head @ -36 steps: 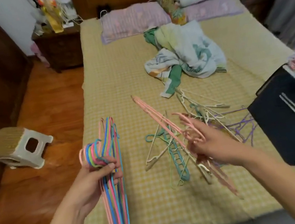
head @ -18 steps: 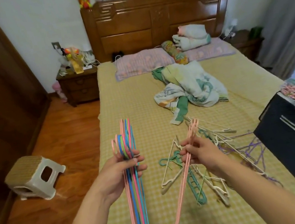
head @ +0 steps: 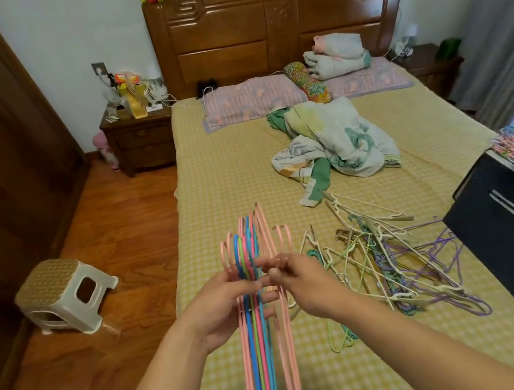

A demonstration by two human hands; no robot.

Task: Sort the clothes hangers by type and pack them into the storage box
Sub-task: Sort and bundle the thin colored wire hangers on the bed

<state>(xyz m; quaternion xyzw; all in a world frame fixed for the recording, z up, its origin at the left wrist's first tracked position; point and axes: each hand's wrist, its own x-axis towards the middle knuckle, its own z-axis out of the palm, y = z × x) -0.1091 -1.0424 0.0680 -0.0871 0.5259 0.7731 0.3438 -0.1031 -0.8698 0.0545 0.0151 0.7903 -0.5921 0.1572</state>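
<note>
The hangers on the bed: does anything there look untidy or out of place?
Yes. The loose hangers lie in a tangled heap on the bed, crossing at all angles, purple and white ones interlocked. A crumpled blanket lies just behind them. The bundle in both hands is neatly aligned.

place: someone's home bedroom
giveaways: big bed [head: 232, 178] mid-frame, carved wooden headboard [head: 277, 22] up top, nightstand [head: 139, 140] upper left

Pink hangers [head: 275, 281] now against left hand's [head: 220, 307] bundle [head: 258, 349].
</note>
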